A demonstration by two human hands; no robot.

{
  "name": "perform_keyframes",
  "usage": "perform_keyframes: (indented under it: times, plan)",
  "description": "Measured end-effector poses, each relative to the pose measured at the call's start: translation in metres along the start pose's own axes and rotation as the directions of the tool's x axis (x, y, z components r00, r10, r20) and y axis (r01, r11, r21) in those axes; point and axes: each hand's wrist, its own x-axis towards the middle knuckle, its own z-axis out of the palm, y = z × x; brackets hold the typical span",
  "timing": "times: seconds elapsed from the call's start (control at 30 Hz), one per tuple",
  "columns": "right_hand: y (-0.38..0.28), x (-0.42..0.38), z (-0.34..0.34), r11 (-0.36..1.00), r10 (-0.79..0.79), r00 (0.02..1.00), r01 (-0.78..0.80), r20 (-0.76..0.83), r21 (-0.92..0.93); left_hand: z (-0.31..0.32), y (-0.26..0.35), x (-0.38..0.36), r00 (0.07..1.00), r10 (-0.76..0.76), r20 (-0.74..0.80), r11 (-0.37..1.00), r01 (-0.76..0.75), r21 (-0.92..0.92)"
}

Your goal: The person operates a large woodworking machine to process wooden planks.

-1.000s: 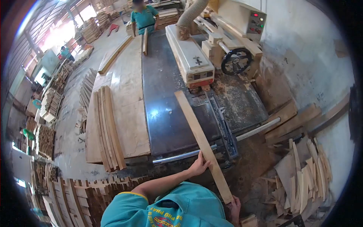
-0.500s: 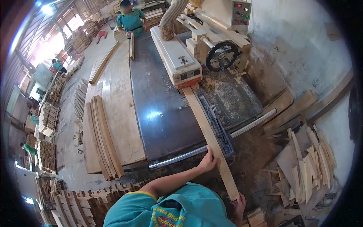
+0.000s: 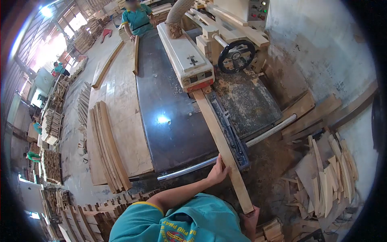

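Note:
A long, flat wooden board [image 3: 219,139] runs from under the white machine housing [image 3: 185,60] toward my body, beside a dark metal guide rail [image 3: 230,129]. My left hand [image 3: 218,173] is closed at the board's left edge, just past the table's front bar, with its fingers pressed along the side. At the near end of the board, my right hand [image 3: 250,218] grips the end corner; part of this hand is hidden beneath the wood. The board's far end is hidden under the housing.
Curved wooden strips [image 3: 109,145] lie on the side table at left. Across the machine, a co-worker [image 3: 138,20] touches another wooden piece [image 3: 136,54]. A black handwheel [image 3: 236,56] sits right of the housing. Offcuts [image 3: 328,177] are piled on the floor at right.
The co-worker's wooden piece has shifted left to the dark table's edge, and the co-worker leans lower. My hands stay at the board, with the left thumb drawn back slightly toward its edge.

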Motion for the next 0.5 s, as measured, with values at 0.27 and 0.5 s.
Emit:
perform_keyframes:
  times: [0.27,0.5]
  plan:
    - [-0.005,-0.048,-0.048,0.967,0.241,0.967,-0.246,-0.079,-0.062,0.009,-0.023,0.000,0.954,-0.295,0.059,0.891,0.297,-0.344]
    - [0.038,-0.053,-0.107,0.911,0.286,0.947,-0.221,0.147,-0.348,0.016,0.023,-0.016,0.937,-0.339,0.089,0.875,0.348,-0.337]
